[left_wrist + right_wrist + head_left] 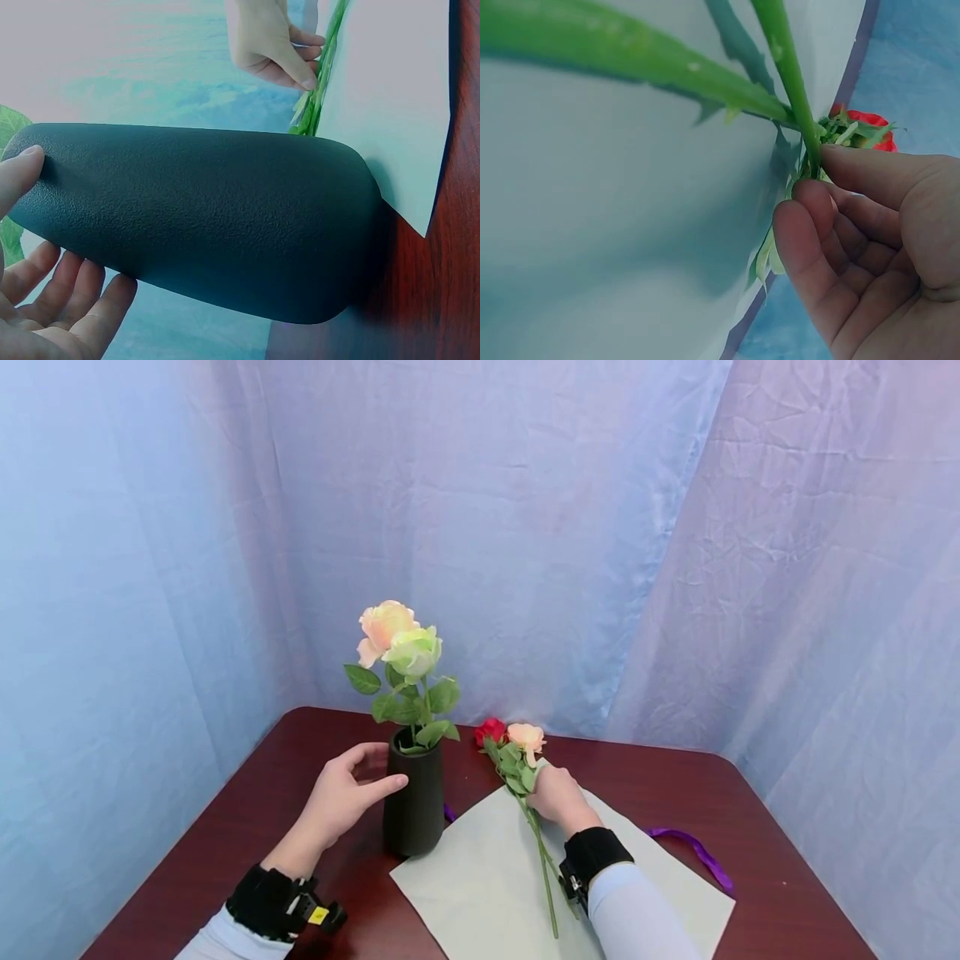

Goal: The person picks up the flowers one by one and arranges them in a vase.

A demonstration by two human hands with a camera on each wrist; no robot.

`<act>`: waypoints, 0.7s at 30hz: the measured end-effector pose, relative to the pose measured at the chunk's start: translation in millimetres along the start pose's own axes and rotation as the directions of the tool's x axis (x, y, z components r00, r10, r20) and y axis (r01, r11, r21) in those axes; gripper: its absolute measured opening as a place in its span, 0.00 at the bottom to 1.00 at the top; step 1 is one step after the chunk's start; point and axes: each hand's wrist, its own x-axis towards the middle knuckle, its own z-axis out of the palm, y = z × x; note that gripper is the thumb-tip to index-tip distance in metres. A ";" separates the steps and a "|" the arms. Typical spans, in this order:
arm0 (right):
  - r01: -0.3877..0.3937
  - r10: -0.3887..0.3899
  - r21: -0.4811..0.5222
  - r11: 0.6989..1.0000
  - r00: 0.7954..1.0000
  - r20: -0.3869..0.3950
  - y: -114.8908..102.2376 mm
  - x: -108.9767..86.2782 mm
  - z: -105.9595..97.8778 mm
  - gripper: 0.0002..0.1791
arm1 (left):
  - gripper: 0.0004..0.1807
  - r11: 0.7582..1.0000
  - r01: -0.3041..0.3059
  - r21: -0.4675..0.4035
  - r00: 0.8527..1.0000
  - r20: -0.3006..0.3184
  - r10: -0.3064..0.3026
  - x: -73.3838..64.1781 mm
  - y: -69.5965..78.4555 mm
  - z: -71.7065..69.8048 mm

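A dark, textured vase (414, 810) stands upright on the left, holding a peach rose (385, 625) and a pale green rose (415, 653) with leaves. My left hand (339, 800) holds the vase near its top, thumb (21, 174) on one side and fingers on the other. To the right, a red rose (490, 732) and a peach rose (527, 737) lie with their stems crossing over pale wrapping paper (480, 881). Below the blooms, my right hand (557, 797) pinches the green stems (784, 67) between thumb and fingertips.
Purple ribbon (701, 853) curls out from the paper's right side, and a bit shows beside the vase. Everything stands on a dark red wooden table (337, 739) with rounded corners. Blue-lilac curtains (480, 527) hang close behind and at both sides.
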 end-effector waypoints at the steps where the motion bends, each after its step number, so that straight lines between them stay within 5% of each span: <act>1: -0.004 0.004 -0.004 1.000 1.000 0.002 -0.6 -0.1 0.0 0.26 | 0.33 1.000 0.002 0.001 1.000 -0.001 -0.002 -0.2 0.0 0.2; 21: -0.047 0.045 0.038 0.998 0.998 0.052 -3.4 -0.1 1.3 0.18 | 0.33 1.000 -0.003 -0.008 1.000 -0.009 0.003 0.7 -2.9 0.2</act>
